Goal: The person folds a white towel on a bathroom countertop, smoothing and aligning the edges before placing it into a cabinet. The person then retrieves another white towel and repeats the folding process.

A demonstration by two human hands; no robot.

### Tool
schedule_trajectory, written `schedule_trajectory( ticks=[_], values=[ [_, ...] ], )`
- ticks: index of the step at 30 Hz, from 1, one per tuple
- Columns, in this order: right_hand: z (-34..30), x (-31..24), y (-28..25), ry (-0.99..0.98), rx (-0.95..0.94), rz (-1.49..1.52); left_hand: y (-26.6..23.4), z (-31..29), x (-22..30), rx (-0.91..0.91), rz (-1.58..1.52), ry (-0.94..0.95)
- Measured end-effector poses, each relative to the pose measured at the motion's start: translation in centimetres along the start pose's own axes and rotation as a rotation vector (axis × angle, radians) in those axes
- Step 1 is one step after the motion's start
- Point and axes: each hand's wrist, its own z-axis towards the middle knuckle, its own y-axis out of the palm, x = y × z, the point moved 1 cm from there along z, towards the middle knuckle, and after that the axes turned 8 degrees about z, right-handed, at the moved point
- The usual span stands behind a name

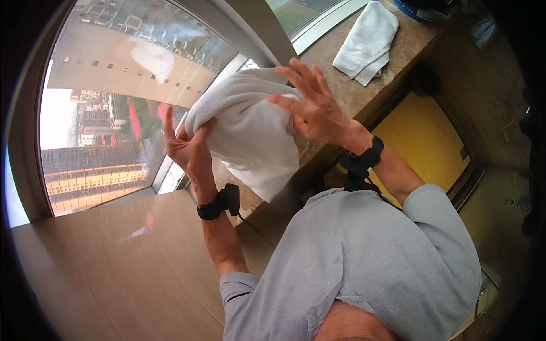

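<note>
A white towel (244,119) hangs in loose folds over the stone window ledge, its lower end drooping past the ledge's front edge. My left hand (192,149) pinches the towel's left edge between thumb and fingers, the other fingers sticking up. At the towel's right side is my right hand (315,111), fingers spread apart. Its thumb side overlaps the cloth, and whether it touches there I cannot tell. Both wrists wear black straps with small black units.
Beyond the towel stands a window (131,62) with a grey frame. A second white towel (368,42), folded, lies farther along the stone ledge (335,102). A dark blue object (418,11) sits at the far right. Below the ledge is a yellow panel (424,142).
</note>
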Motion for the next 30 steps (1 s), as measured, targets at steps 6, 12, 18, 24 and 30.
schedule_trajectory(
  ticks=[6, 12, 18, 24, 30],
  values=[
    [-1.9, -1.8, 2.8, 0.034, 0.013, -0.013, 0.7, -2.4, 0.4, 0.075, -0.087, -0.09],
    [8.9, 0.6, 1.6, -0.261, 0.161, -0.14, -1.9, 3.3, 2.4, 0.254, -0.149, 0.04],
    [16.4, -3.1, -2.7, -0.411, 0.242, -0.112, -3.0, 3.8, 10.7, 0.398, -0.101, 0.274],
    [8.9, -2.2, -1.7, -0.534, 0.145, -0.098, -3.7, -7.0, 3.2, 0.471, 0.053, 0.1],
    [-7.4, 1.9, 1.4, -0.394, -0.51, 0.015, 0.0, -26.0, -13.3, 0.161, 0.201, -0.294]
  ],
)
